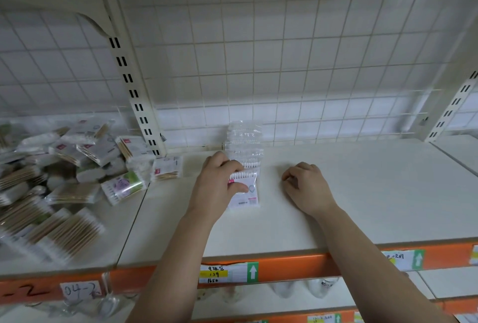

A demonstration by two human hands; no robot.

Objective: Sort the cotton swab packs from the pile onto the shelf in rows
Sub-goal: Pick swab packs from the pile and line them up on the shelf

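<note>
My left hand (pixel 219 183) pinches a clear plastic cotton swab pack w/ pink-and-white label (pixel 248 192), thumb across its front. The pack sits on the white shelf board (pixel 349 206) at the front of a short row of clear swab packs (pixel 244 141) running back to the wire grid (pixel 310 64). My right hand (pixel 306 185) rests nearby, fingers loosely curled, holding nothing. The jumbled pile of swab packs (pixel 64 175) lies to the left.

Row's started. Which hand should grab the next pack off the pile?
Left, probably. The pile lies on its side, close to the left hand, whose fingers only need to let go of the front pack. The right hand is free but would have to cross the row.
</note>
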